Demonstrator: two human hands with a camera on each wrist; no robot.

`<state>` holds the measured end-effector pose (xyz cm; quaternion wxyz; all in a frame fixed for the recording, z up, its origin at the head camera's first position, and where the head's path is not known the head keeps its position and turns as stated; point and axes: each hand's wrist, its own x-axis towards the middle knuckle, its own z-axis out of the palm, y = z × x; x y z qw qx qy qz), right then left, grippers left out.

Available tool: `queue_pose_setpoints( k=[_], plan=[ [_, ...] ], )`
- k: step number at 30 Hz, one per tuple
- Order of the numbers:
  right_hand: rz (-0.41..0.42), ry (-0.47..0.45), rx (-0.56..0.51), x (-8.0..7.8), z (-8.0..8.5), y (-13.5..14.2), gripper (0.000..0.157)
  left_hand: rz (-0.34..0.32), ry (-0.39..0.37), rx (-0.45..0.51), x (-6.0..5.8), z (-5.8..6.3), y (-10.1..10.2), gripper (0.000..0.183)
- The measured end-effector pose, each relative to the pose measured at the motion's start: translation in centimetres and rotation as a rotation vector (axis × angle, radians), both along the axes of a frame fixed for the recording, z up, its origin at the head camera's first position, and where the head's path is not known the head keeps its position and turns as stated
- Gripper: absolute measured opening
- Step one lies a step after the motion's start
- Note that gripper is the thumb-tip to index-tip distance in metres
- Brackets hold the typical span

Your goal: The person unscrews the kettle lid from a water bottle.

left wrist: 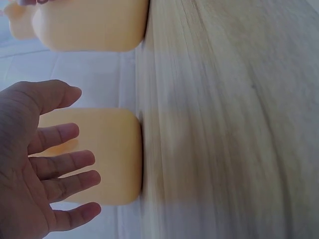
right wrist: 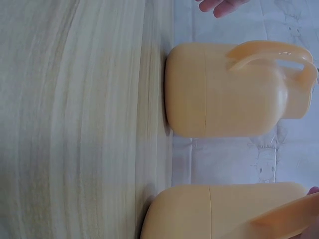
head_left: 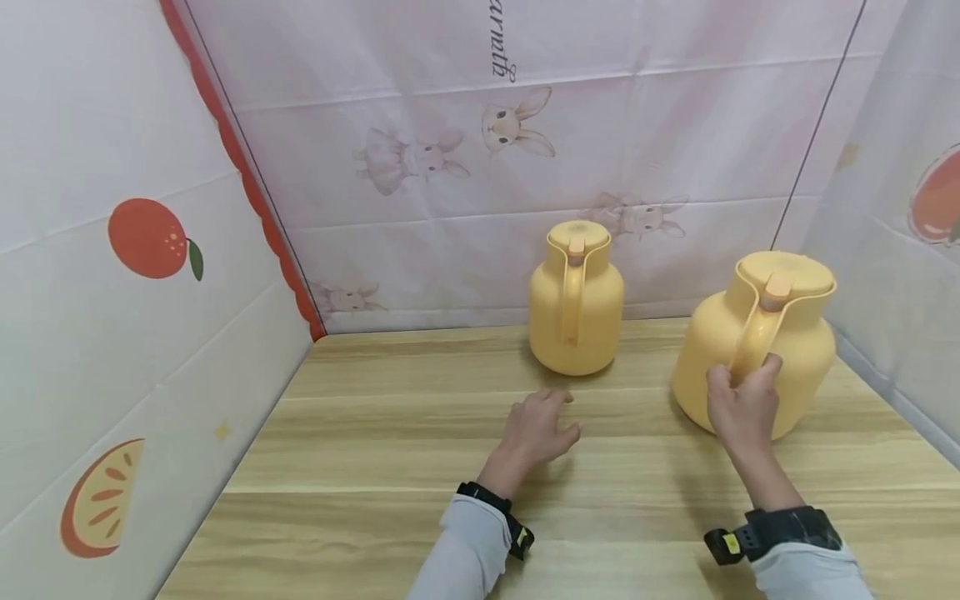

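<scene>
Left grip is loose, fingers apart. Right grip is wrapped round the handle of the right-hand yellow jug, on the counter. Second yellow jug stands farther back, near the left grip. Sideways backdrop writing, cut off: "armth", I think.

Near yellow jug: upright on wood-grain desk; handle gripped toward its lower end by right hand. Far yellow jug: upright, close to rabbit-print back sheet, handle side facing camera. Left hand: in front of far jug, apart from it, fingers loosely bent. Left wall: red fruit and citrus slice prints.
</scene>
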<state>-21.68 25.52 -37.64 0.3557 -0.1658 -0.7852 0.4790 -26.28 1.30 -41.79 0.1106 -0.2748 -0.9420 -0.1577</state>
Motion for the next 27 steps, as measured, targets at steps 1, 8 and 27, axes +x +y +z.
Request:
queue_pose_setpoints(
  k=[1,8,27],
  plan=[
    [-0.002,-0.001,-0.005,0.1,0.0,0.0,0.027,0.0,-0.002,0.002,0.1,0.0,-0.1,0.04],
    [-0.04,0.041,-0.036,0.3,-0.2,0.0,0.015,0.022,-0.007,-0.005,0.5,0.0,-0.7,0.042],
    [-0.095,0.229,-0.006,0.9,-0.6,-0.3,0.013,0.011,0.04,0.044,0.8,0.2,-2.8,0.037]
  ],
)
